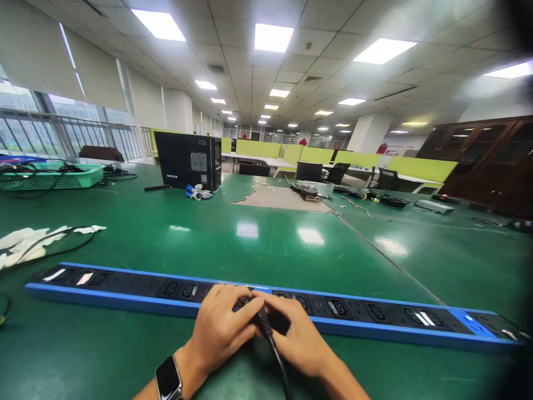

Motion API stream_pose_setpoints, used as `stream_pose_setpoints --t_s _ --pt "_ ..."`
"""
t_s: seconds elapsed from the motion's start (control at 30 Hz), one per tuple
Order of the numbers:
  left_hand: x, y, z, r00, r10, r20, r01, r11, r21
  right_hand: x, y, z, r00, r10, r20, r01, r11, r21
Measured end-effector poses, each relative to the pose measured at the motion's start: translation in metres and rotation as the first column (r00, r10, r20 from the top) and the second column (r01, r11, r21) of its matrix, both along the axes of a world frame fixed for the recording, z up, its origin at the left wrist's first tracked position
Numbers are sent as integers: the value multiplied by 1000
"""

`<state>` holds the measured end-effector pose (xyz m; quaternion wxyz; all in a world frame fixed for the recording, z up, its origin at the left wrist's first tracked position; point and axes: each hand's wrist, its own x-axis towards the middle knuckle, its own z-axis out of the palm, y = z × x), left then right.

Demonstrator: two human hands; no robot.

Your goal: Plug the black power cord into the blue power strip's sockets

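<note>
A long blue-and-black power strip (166,288) with several sockets lies across the green table in front of me. Over its middle, my left hand (222,322) and my right hand (297,330) come together, fingers bent around a black power plug (264,322). Its black cable (281,364) runs down toward me between my wrists. My fingers hide the plug's front end, so I cannot tell how deep it sits in a socket. A watch (169,378) is on my left wrist.
White gloves (29,241) and a thin black cable lie at left, before a green basket (66,176) of cables. A black computer case (187,161) stands farther back beside a blue-white bundle (199,193). Loose parts (308,191) and a grey box (434,206) lie back right.
</note>
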<state>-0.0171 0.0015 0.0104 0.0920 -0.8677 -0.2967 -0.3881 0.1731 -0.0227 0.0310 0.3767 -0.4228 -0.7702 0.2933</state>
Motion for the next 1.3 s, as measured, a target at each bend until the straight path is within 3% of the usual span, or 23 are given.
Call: stream_pose_setpoints --t_s 0.03,0.1,0.2,0.27,0.43,0.53,0.73,0.8,0.87,0.93,1.03,1.13,1.3 --pt "-1 0 0 999 24 32 -24 1000 -9 7 3 -2 1000 -29 -10 30 999 33" --pt "-2 2 -2 989 91 119 -84 994 -63 22 10 -7 971 -238 -38 240 964 118" --pt "1 4 -8 949 200 242 -155 968 -196 37 22 -19 787 -607 -111 617 767 175" --pt "5 6 -11 931 229 283 -156 953 -260 41 28 -25 707 -699 -106 706 691 155" --pt "27 6 -12 950 187 252 -101 943 -319 35 28 -28 652 -755 79 740 655 152" --pt "37 7 -9 969 172 177 -106 939 -328 34 26 -27 655 -747 119 728 665 166" --pt "31 8 -8 999 43 19 -37 968 -248 34 25 -25 658 -733 171 709 680 188" --pt "26 10 -1 1000 5 17 1 948 -319 32 25 -25 652 -735 189 707 678 201" --pt "26 15 13 999 10 38 9 880 -474 31 25 -24 645 -737 200 706 675 212" --pt "37 20 31 999 51 2 -39 786 -617 30 24 -23 640 -740 207 708 672 217" --pt "66 30 50 954 158 -256 -291 703 -649 31 23 -22 639 -741 209 706 672 223" --pt "89 39 51 907 166 -388 -397 647 -651 33 23 -23 633 -753 181 721 659 216" --pt "93 43 42 888 147 -437 -418 656 -629 33 24 -21 614 -767 185 751 641 162"
